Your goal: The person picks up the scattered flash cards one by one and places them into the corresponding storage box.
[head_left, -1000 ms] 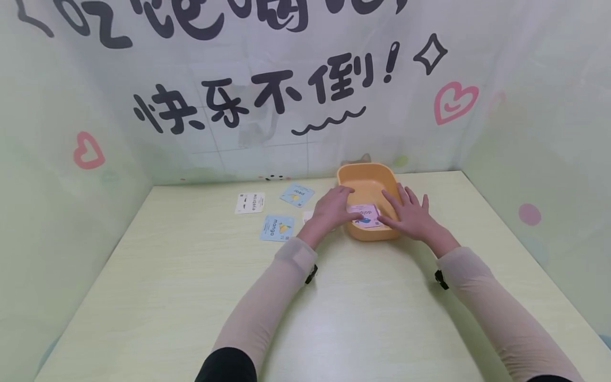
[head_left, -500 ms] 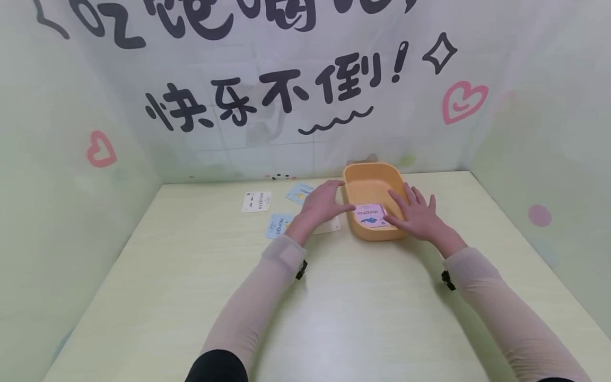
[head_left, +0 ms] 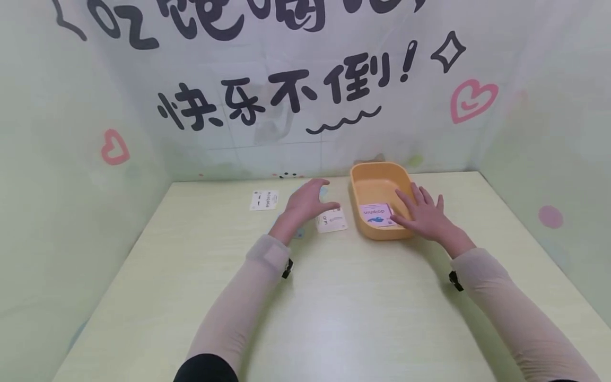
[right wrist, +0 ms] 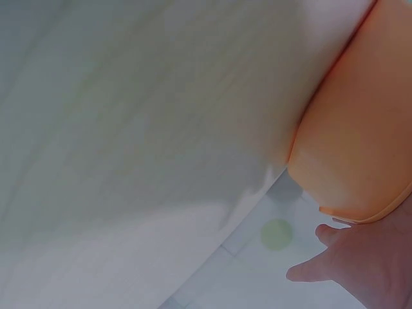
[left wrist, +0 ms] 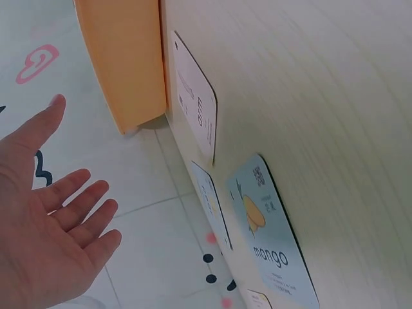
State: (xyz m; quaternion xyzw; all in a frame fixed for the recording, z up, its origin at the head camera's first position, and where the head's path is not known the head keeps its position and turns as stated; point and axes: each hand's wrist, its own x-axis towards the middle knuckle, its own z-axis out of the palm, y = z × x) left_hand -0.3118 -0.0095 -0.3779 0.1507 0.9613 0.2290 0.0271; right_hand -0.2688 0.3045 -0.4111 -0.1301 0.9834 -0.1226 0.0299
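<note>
Your left hand (head_left: 304, 203): loosely spread, holding nothing, left of orange tray (head_left: 377, 187); "arm" card (head_left: 331, 223) lies between hand and tray.

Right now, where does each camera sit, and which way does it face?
Head: worn on the head, facing forward and down at the table, orange tray and lettered backdrop; both sleeves, left hand and right hand show.
Left wrist: on that wrist, looking past the left hand towards the mango card; only that hand shows.
Right wrist: on that wrist, looking along the table towards the tray's outer wall; only part of the right hand shows.
Shared: head and left wrist both show the arm card beside the tray.
</note>
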